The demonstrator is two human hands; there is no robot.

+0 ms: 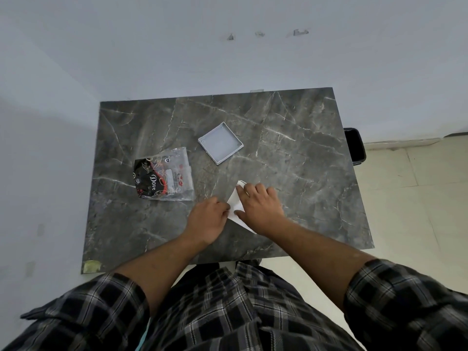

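A white box [234,202] lies on the dark marble table [304,160], mostly hidden under my hands. My right hand [260,205] covers it from above, fingers curled over its far edge and thumb against its near left side. My left hand [207,219] is at the box's left edge, fingertips pinching that edge. A shallow square grey lid or tray [220,143] lies open side up farther back, apart from both hands.
A clear plastic bag with black, red and white print reading "Dove" [162,179] lies to the left. A black bin [354,145] stands beyond the table's right edge. A yellowish tape patch [92,266] marks the near left corner.
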